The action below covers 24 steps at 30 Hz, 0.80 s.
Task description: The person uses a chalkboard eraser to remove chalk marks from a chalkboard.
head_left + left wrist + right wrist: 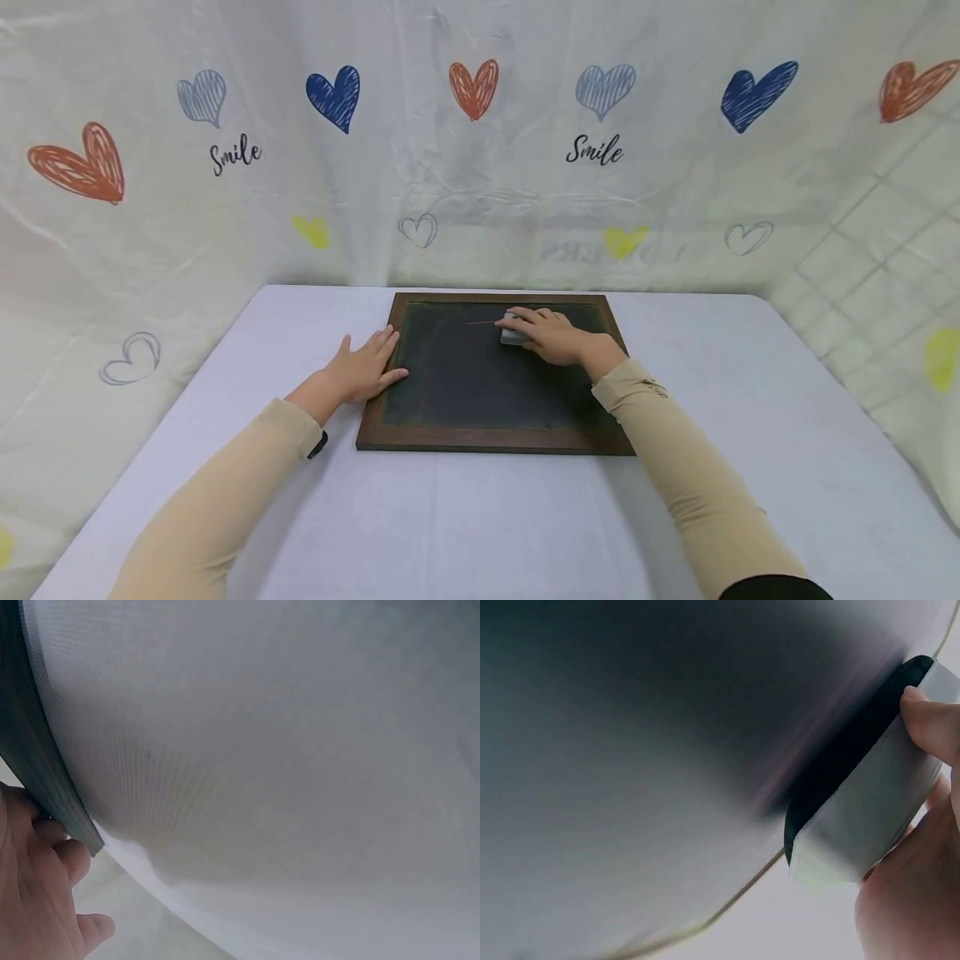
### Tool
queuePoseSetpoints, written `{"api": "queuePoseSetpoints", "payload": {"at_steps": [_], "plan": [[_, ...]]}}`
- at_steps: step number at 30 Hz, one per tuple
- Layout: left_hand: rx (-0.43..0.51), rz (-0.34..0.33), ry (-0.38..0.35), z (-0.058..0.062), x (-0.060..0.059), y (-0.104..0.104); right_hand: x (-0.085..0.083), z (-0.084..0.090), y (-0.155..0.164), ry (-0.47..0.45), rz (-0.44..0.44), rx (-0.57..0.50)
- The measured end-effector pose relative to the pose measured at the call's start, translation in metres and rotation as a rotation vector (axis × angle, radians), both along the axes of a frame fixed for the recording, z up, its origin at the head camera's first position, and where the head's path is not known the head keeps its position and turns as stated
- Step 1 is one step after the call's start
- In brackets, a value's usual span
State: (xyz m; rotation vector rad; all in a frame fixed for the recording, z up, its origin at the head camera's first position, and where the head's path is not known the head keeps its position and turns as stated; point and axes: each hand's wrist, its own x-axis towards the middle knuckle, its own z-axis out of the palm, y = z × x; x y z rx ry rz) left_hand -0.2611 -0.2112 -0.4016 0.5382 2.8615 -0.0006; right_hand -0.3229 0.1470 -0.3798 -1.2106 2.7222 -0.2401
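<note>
One framed chalkboard (491, 375) lies flat mid-table (750, 417), stiff and probably weighty; the left hand (363, 371) rests flat-fingered on its left frame. At its far side, the right hand (555, 333) clamps a small, light eraser (512, 336), best gripped by its sides, beside a red chalk line (483, 322).
</note>
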Motion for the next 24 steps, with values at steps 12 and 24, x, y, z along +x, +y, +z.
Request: {"api": "queuePoseSetpoints", "payload": {"at_steps": [12,24], "plan": [[0.006,-0.002,0.004,-0.003,-0.002,-0.002,0.001,0.002,0.052,-0.005,-0.144,-0.007],[0.014,0.002,0.007,-0.006,-0.003,-0.002,-0.002,0.000,-0.034,-0.037,-0.046,0.039]]}}
